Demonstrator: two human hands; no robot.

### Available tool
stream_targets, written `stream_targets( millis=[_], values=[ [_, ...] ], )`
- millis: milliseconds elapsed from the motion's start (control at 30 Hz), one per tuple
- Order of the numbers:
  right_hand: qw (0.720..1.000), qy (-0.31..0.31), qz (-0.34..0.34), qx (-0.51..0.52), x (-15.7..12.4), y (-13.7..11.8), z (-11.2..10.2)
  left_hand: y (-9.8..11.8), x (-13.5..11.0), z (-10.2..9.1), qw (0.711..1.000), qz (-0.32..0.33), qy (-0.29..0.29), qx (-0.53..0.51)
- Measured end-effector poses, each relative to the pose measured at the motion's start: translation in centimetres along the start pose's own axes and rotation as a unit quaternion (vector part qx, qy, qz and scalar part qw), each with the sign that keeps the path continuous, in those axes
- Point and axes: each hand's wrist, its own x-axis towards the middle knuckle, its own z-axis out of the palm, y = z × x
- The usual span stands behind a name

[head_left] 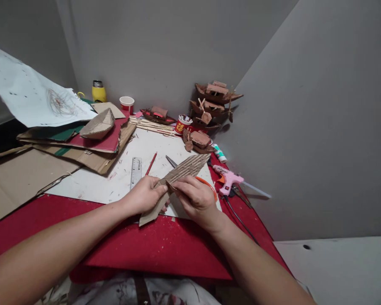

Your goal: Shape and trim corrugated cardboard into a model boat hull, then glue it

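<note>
Both hands hold a long, pointed piece of corrugated cardboard over the white work sheet. My left hand is closed on its lower left part, thumb on top. My right hand pinches the piece near its middle, fingers curled over the edge. The upper end of the cardboard points to the back right; the lower tip hangs over the red table cover.
On the sheet lie a metal ruler, a red pencil and scissors. A pink glue gun lies at right. Cardboard model boats, cups and sticks stand at the back; stacked cardboard sheets at left.
</note>
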Motion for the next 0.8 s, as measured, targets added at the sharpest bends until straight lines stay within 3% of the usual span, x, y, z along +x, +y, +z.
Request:
stream_targets(
  millis=[167, 267, 467, 800],
  values=[
    [1.000, -0.005, -0.001, 0.010, 0.1, -0.6, 0.0, 0.0, 0.0, -0.4, 1.000, 0.018, -0.007, -0.016],
    [0.999, 0.020, 0.049, 0.010, 0.3, -0.7, 0.1, 0.1, -0.2, -0.6, 0.999, 0.022, -0.020, -0.030],
    [0.994, -0.001, 0.111, -0.008, 0.0, 0.3, 0.6, 0.2, -0.4, -0.4, 0.998, 0.031, -0.026, -0.053],
    [0.999, -0.033, 0.021, -0.002, -0.2, -0.1, 0.1, 0.7, -0.6, 0.3, 0.999, 0.040, 0.003, -0.005]
  ],
)
